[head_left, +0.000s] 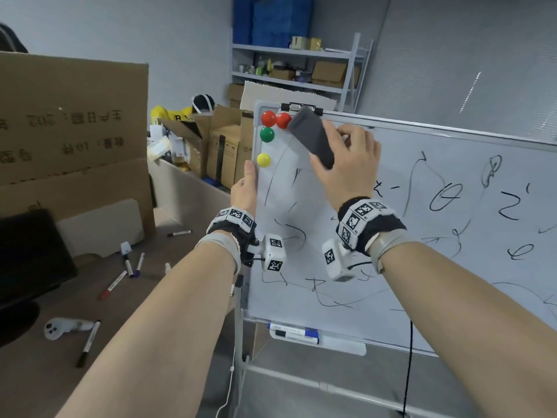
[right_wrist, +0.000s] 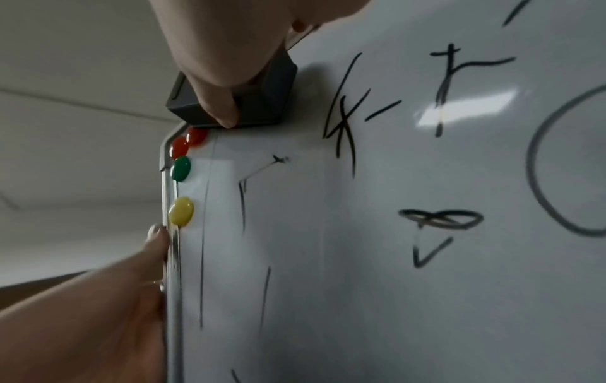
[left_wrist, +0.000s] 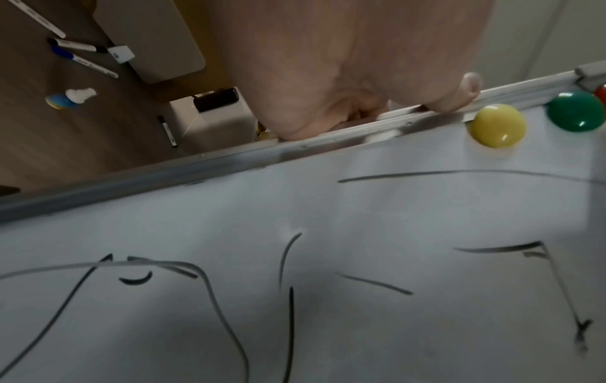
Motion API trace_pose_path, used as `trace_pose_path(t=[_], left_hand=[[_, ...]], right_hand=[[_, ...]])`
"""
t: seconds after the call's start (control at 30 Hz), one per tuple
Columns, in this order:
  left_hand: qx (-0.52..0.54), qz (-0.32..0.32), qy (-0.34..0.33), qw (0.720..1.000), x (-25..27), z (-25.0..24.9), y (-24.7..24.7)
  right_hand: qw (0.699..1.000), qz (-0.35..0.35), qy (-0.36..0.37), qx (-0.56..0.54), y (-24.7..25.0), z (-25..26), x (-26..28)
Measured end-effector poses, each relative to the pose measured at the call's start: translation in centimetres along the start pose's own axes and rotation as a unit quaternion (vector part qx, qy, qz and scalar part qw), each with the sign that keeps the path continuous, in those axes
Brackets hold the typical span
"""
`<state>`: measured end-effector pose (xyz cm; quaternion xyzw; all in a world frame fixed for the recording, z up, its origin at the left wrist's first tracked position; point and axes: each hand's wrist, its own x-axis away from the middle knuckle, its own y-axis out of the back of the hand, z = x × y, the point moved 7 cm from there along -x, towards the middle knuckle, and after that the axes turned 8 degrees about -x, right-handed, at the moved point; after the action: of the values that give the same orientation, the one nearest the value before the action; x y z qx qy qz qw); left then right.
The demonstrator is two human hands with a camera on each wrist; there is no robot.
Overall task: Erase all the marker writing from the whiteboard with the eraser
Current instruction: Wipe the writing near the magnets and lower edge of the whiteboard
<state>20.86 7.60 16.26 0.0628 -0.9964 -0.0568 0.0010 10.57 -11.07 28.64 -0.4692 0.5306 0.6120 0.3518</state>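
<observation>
Whiteboard [head_left: 391,267]: it stands on a metal frame right in front of the person, with black marker writing [head_left: 446,199] over most of it, so I think the job has only just begun
Pen tray: two markers [head_left: 297,332] lie in the little tray under the board, close to the arms
Left hand [head_left: 244,194]: it holds the left edge of the board, thumb on the front of the rim just under the yellow magnet [head_left: 264,160]; I think it is there to keep the board from wobbling
Left fingers: they go round behind the edge, so I cannot see how they bend
Right hand [head_left: 349,164]: it is clamped on the eraser, thumb on one side and fingers on the other
Eraser [head_left: 313,140]: dark grey, tilted, up near the top left corner just beside the red magnets [head_left: 275,119]; a good place to start and wipe down
Eraser pad: I cannot tell if it is touching the board or just off it
Magnets: the green magnet [head_left: 267,134] sits between red and yellow, all near the left rim
Desk [head_left: 39,372]: loose markers lie on it, off to the left
Far back: cardboard boxes [head_left: 223,146] and a shelf [head_left: 301,64]; the small things on it are too blurry to name
</observation>
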Motion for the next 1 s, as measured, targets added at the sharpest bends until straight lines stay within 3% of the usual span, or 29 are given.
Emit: trace_pose_path(t=[0.13,0.27,0.37,0.53,0.67,0.73,0.83,0.9,1.0], left_hand=[[0.006,0.004,0.001,1.0,0.0,0.1,0.2],[0.004,0.003,0.002,1.0,0.6,-0.2,0.0],[0.001,0.005,0.004,1.0,0.6,-0.2,0.0],[0.011,0.008,0.012,1.0,0.8,-0.1,-0.1],[0.019,0.001,0.013,1.0,1.3,-0.2,0.3],[0.031,0.012,0.021,0.999,1.0,0.6,0.0],[0.064,0.045,0.059,0.995,1.6,1.6,-0.3],[0.099,0.083,0.095,0.987,1.2,3.2,-0.9],[0.072,0.071,0.101,0.99,-3.5,7.8,-1.3]], right_hand=[[0.997,0.038,0.063,0.005,-0.3,1.0,-0.2],[0.999,0.021,0.035,0.002,0.3,0.5,-0.6],[0.995,0.067,0.076,0.012,-0.8,1.6,1.5],[1.0,0.007,-0.018,0.01,1.0,0.0,-0.2],[1.0,0.018,-0.012,0.0,0.8,0.3,0.4],[0.998,0.062,0.016,-0.013,-0.3,1.1,2.3],[0.98,0.146,0.133,-0.002,-2.6,3.3,6.4],[0.971,0.165,0.175,0.003,-2.9,3.7,7.2],[0.992,0.086,0.092,0.002,-1.4,2.4,4.5]])
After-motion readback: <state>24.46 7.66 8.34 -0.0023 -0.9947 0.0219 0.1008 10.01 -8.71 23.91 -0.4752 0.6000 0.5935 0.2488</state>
